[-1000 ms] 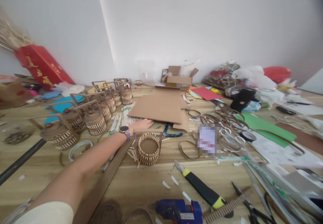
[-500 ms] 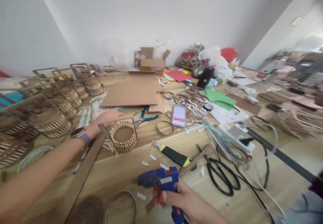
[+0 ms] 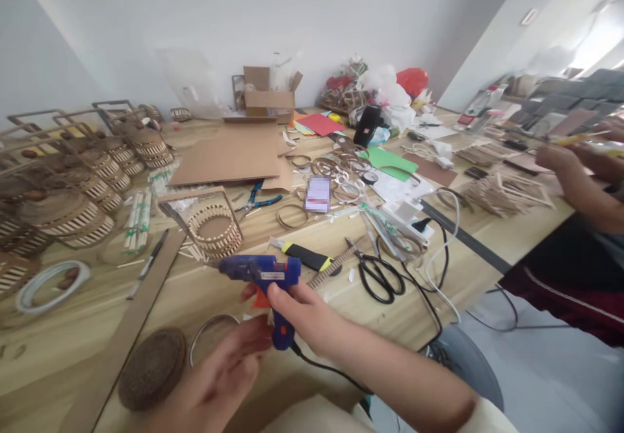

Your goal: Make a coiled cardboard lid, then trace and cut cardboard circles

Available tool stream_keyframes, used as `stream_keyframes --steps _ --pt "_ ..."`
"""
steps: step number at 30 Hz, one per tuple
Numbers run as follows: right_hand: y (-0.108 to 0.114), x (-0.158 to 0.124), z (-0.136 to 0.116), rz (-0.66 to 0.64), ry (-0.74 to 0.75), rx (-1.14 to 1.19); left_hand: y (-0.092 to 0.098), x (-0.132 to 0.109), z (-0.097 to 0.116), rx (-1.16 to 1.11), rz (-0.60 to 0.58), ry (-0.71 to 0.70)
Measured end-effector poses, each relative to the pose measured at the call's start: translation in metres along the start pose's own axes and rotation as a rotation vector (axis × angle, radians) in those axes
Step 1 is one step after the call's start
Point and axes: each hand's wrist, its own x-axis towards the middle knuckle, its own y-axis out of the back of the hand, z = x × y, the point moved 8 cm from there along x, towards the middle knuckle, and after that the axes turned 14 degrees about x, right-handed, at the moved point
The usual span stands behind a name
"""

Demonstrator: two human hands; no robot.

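Observation:
My right hand (image 3: 309, 316) is wrapped round the handle of a blue hot glue gun (image 3: 260, 272) with an orange trigger. The gun's nozzle points left, just below a small round slatted basket (image 3: 214, 244) with a square handle frame. My left hand (image 3: 219, 371) is at the front, its fingers stretched toward the gun's lower grip; whether they touch it I cannot tell. Behind that hand, a thin ring (image 3: 197, 339) is partly covered. A round brown woven lid (image 3: 153, 368) lies to its left.
Finished baskets (image 3: 68, 215) crowd the left side. A utility knife (image 3: 307, 255), black scissors (image 3: 377, 274) and pliers (image 3: 258, 200) lie beyond the gun. Cardboard (image 3: 227, 153) lies farther back. A cord (image 3: 331, 371) trails from the gun. Another person's hand (image 3: 560, 160) works at the right.
My left hand has come back from beside the small basket to near the glue gun. My right hand still holds the gun, now closer to the basket. The view has swung right.

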Motion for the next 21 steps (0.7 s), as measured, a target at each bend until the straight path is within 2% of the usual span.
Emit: stream_keyframes --steps 1,3,6,8,9,10,12,14,17,21 --pt "-0.004 0.0 0.003 -0.006 -0.014 -0.014 -0.021 0.002 0.006 -0.05 -0.011 0.017" --pt "-0.007 -0.003 0.009 -0.025 -0.068 -0.059 -0.046 0.009 0.017 -0.13 -0.014 0.039" --pt "0.001 -0.011 0.001 -0.135 -0.081 -0.211 -0.056 0.018 0.03 -0.237 -0.044 -0.052" --pt "0.021 -0.016 -0.02 -0.178 -0.029 -0.53 -0.057 0.016 0.033 -0.292 -0.078 -0.101" --pt "0.045 -0.017 -0.033 -0.081 -0.031 -0.794 -0.056 0.014 0.032 -0.33 -0.085 -0.106" --pt "0.077 -0.019 -0.051 0.133 -0.057 -1.07 -0.056 0.012 0.031 -0.378 -0.083 -0.1" --pt "0.132 -0.024 -0.084 0.428 -0.081 -1.246 -0.056 0.007 0.029 -0.489 -0.061 -0.066" --pt "0.179 -0.029 -0.104 0.641 -0.155 -1.361 -0.059 0.004 0.029 -0.571 -0.047 -0.024" --pt "0.226 -0.027 -0.108 0.742 -0.311 -1.451 -0.064 0.004 0.029 -0.626 -0.058 0.016" --pt "0.251 -0.017 -0.102 0.734 -0.432 -1.483 -0.064 0.006 0.024 -0.63 -0.067 0.02"
